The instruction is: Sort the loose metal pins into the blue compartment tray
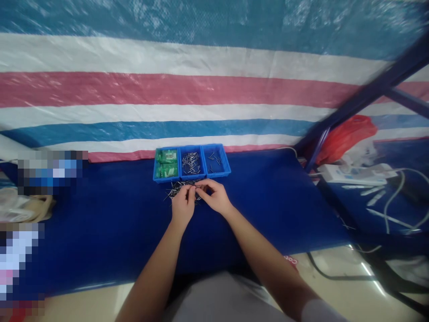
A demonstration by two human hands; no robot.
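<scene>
Striped tarpaulin (167, 89) backs a blue-covered bench (100, 223): left hand (182, 206) and right hand (214, 196) pinch small metal pins (174, 190) from the loose pile before three blue bins (191, 162); fingertip-only grips best separate single pieces.

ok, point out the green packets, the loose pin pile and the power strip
green packets (166, 163), head view, middle of the stacked packets in the left bin
pin pile (174, 188), head view, pins showing left of the hands
power strip (348, 173), head view, middle of its white body
</scene>
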